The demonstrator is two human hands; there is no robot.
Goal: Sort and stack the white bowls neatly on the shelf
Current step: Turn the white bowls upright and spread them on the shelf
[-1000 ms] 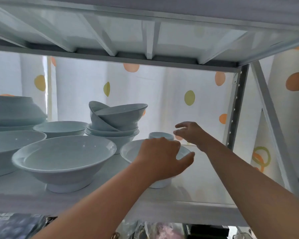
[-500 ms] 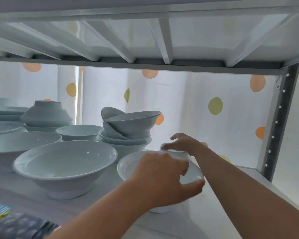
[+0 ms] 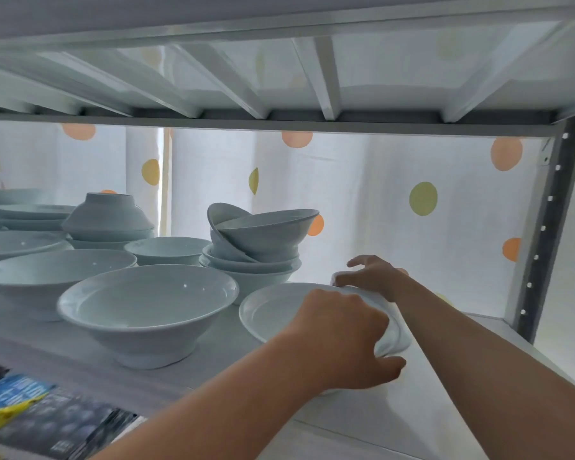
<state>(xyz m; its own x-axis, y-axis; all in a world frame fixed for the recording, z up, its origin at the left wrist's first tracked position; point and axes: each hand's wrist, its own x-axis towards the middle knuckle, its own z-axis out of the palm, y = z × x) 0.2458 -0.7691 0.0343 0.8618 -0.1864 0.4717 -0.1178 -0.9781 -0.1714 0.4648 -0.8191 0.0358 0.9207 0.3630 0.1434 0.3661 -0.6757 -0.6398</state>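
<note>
Many white bowls stand on a white shelf (image 3: pixel 372 413). My left hand (image 3: pixel 346 340) grips the near rim of a wide shallow white bowl (image 3: pixel 273 310) at the shelf's right-middle. My right hand (image 3: pixel 375 277) rests over a small white cup-like bowl (image 3: pixel 335 277) just behind that bowl, fingers curled on it; the cup is mostly hidden. To the left stands a large wide bowl (image 3: pixel 146 300). Behind it an untidy stack of bowls (image 3: pixel 256 247) holds tilted bowls on top.
More bowls and plates fill the left side, among them an upside-down bowl (image 3: pixel 108 214) on a stack and a small bowl (image 3: pixel 166 249). A metal upright (image 3: pixel 545 227) bounds the right. The upper shelf (image 3: pixel 279 78) hangs low overhead. A dotted curtain is behind. Printed packaging (image 3: pixel 40 419) lies below left.
The view has shifted closer and to the right. My right hand came down from the air onto the small cup behind the shallow bowl. My left hand keeps its hold on the bowl's rim.
</note>
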